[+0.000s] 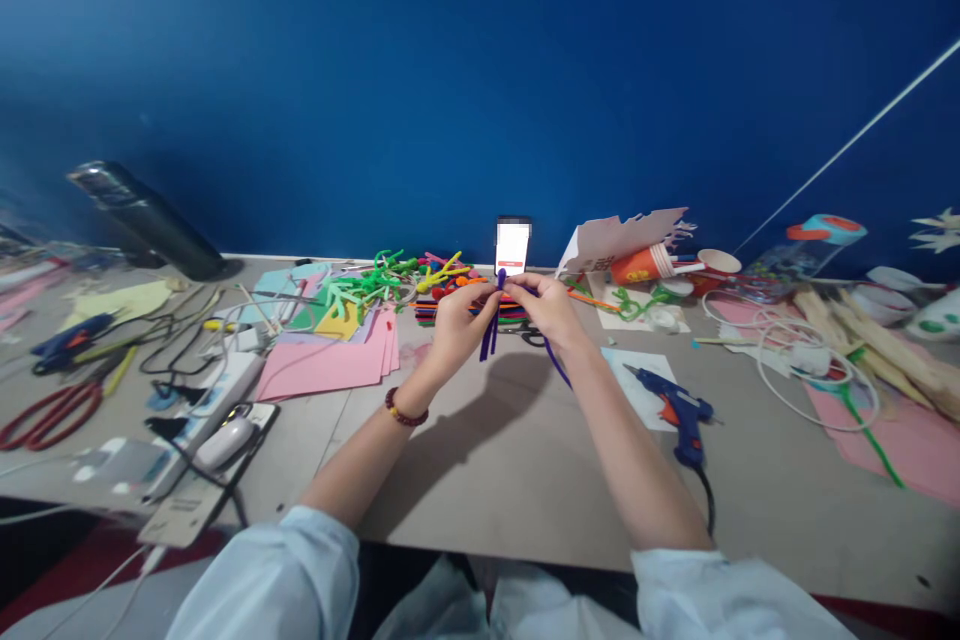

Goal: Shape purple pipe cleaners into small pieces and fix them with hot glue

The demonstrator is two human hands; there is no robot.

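Purple pipe cleaners point(489, 338) are held between my two hands above the middle of the table. My left hand point(459, 322) pinches them from the left, thumb and fingertips together, with two ends hanging below. From the other side my right hand point(550, 308) pinches the purple strands too, and a long end point(556, 365) trails down beside my right wrist. A short purple tip sticks up between my fingertips. Just behind my hands lies a stack of coloured pipe cleaners point(426, 312), and a phone point(513, 245) with a lit screen stands against the blue wall.
A blue glue gun point(679, 408) lies on white paper at the right. Pink paper sheets point(322, 366) and green pipe-cleaner pieces point(367, 285) are left of my hands. Farther left are a power strip point(217, 410), red-handled scissors point(56, 415) and a dark bottle point(150, 220).
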